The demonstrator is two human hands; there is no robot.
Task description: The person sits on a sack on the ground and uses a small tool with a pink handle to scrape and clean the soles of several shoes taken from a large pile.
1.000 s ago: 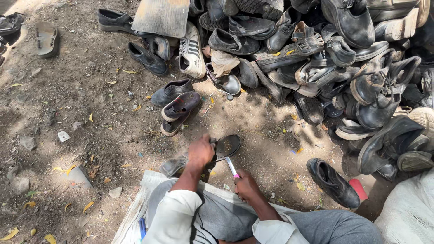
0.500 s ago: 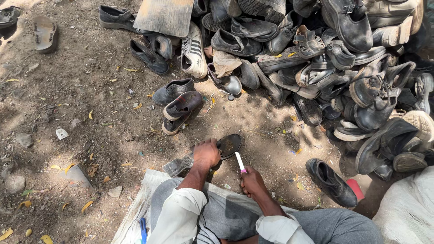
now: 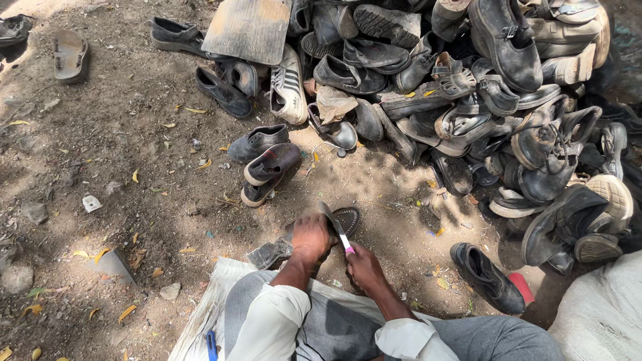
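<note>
My left hand [image 3: 311, 237] presses down on a worn dark shoe [image 3: 348, 219] that lies on the dirt in front of my knees. A grey loose part of that shoe [image 3: 269, 253] sticks out to the left of the hand. My right hand [image 3: 364, 266] grips a knife [image 3: 338, 230] with a pale blade and a pink handle end. The blade points up and left, against the shoe beside my left hand. Both hands are close together, just beyond my grey trousers.
A big heap of old dark shoes and sandals [image 3: 468, 100] fills the upper right. A flat brown board [image 3: 251, 28] leans at the top. A pair of shoes [image 3: 267, 164] lies ahead, one black shoe [image 3: 487, 277] at right, a white sack [image 3: 602, 314] beside it.
The knife has shifted from lying beside my right hand to pointing up into the shoe. My left hand stays on the shoe; the view has drifted slightly.
</note>
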